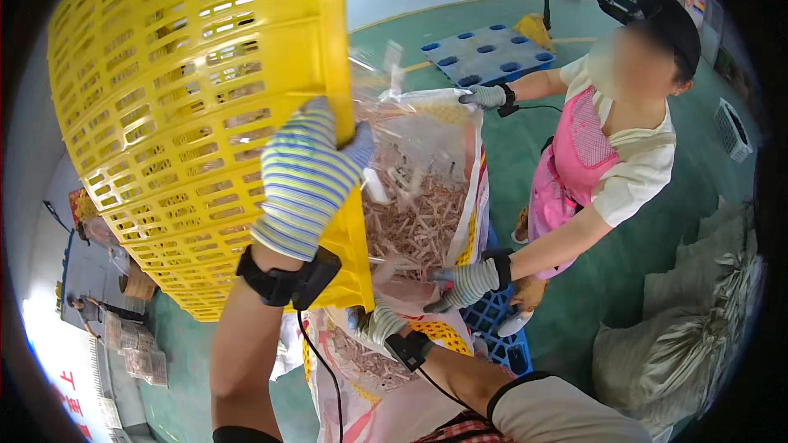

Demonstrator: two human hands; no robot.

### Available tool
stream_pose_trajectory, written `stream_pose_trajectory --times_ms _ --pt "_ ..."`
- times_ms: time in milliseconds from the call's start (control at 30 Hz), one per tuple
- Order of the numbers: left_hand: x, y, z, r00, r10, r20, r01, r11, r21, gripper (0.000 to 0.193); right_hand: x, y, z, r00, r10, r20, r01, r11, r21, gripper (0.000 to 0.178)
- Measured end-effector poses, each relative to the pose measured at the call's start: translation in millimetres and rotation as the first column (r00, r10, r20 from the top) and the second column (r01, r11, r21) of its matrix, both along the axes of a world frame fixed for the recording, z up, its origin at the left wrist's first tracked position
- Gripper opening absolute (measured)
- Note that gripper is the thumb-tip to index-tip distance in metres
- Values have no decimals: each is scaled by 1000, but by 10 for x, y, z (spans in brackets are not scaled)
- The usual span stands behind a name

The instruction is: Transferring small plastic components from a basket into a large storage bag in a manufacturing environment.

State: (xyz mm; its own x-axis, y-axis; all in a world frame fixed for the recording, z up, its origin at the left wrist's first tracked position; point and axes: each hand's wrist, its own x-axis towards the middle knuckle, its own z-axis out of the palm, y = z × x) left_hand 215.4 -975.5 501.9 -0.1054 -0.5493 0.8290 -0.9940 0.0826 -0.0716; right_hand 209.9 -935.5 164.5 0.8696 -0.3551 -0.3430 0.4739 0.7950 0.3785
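Note:
A large yellow slatted basket is tipped on its side, its mouth facing a white woven sack with a clear liner. My left hand, in a striped glove, is closed around the basket's rim. Lower down, my gloved right hand grips the basket's bottom rim, its fingers partly hidden. Thin reddish-brown strips fill the sack, with clear plastic pieces among them, some blurred in the air. A co-worker's two gloved hands hold the sack's edge.
A second open sack of similar strips stands close below my right hand. The co-worker stands at the right. Blue pallets lie behind and under the sack. Full pale sacks are heaped at the lower right.

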Motion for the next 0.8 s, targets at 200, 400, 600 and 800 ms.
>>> stream_pose_trajectory --times_ms 200,400,600,800 --pt "-191 -91 -531 998 -54 34 52 996 68 31 -184 63 -36 985 171 -38 -174 979 -107 26" --pt "-44 0 -1090 989 -64 134 52 995 87 29 -1054 -73 935 866 -363 -343 -59 607 -792 32" --pt "-107 -23 -1501 985 -129 114 123 991 57 14 -1505 -681 2052 627 -771 114 50 -107 -993 49" --pt "-114 348 -2284 833 -250 -493 390 898 205 11 -1099 -411 2217 623 -764 166 254 -3 -967 58"
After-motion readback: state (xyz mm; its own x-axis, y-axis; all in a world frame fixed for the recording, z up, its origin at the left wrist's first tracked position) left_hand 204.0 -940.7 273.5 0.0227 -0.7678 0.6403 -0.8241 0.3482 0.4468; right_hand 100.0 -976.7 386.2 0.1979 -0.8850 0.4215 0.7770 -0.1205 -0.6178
